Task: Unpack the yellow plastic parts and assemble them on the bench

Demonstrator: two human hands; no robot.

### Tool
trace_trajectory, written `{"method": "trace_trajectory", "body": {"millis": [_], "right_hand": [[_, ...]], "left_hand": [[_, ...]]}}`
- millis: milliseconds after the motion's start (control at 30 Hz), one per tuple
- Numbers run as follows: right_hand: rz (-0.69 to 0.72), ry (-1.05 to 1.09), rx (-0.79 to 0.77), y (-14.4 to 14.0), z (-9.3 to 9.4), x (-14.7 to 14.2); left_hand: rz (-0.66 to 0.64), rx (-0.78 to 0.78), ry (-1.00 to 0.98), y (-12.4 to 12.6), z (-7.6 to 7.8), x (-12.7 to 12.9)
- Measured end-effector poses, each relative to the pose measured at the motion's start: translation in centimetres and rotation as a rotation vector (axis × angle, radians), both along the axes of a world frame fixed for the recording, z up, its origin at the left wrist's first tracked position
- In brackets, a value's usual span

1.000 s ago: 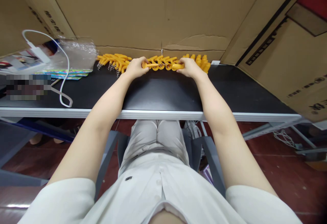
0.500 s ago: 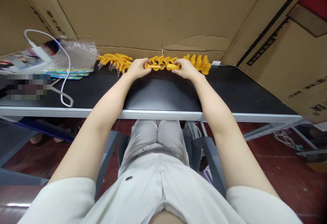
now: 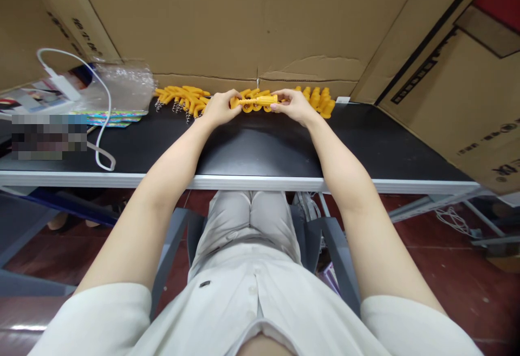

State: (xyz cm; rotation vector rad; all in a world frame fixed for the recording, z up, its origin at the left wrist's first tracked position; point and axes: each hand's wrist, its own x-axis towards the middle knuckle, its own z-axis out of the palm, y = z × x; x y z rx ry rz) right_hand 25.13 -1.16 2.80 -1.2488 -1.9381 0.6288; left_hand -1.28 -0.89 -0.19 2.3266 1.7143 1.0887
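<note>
Pinched in my left hand (image 3: 220, 108) is a thin yellow plastic piece (image 3: 247, 102) with a ridged stem. My right hand (image 3: 296, 107) grips a thicker yellow plastic tube (image 3: 266, 100) between thumb and fingers. The two pieces meet end to end in one line, and the stem's right end appears to be inside the tube. Behind them, more yellow parts (image 3: 254, 92) lie along the back of the table. Branching yellow pieces with small metal chains (image 3: 183, 95) are on the left, and a group of bottle-shaped yellow parts (image 3: 320, 100) is beside my right hand.
A cardboard wall (image 3: 260, 25) closes off the back of the black table (image 3: 260, 150). To the left are clear plastic bags (image 3: 124, 88), colourful packets (image 3: 122, 119), and a white cable (image 3: 106, 88) with its adapter. A small white label (image 3: 343, 99) sits at the back right.
The yellow tube in my right hand has moved left and turned in line with the stem. Their ends, apart before, now come together. My left hand has hardly moved.
</note>
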Motion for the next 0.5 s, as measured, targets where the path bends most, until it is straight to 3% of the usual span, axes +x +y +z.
{"method": "trace_trajectory", "body": {"millis": [267,400,500], "right_hand": [[0.024,0.2,-0.179,0.9,-0.4,0.2],[0.093,0.282,-0.297,1.7,-0.5,0.8],[0.162,0.337,-0.285,1.5,-0.3,1.4]], "left_hand": [[-0.036,0.118,0.001,0.5,-0.2,0.2],[-0.023,0.142,0.018,1.0,-0.4,0.2],[0.0,0.145,0.028,1.0,-0.3,0.0]]}}
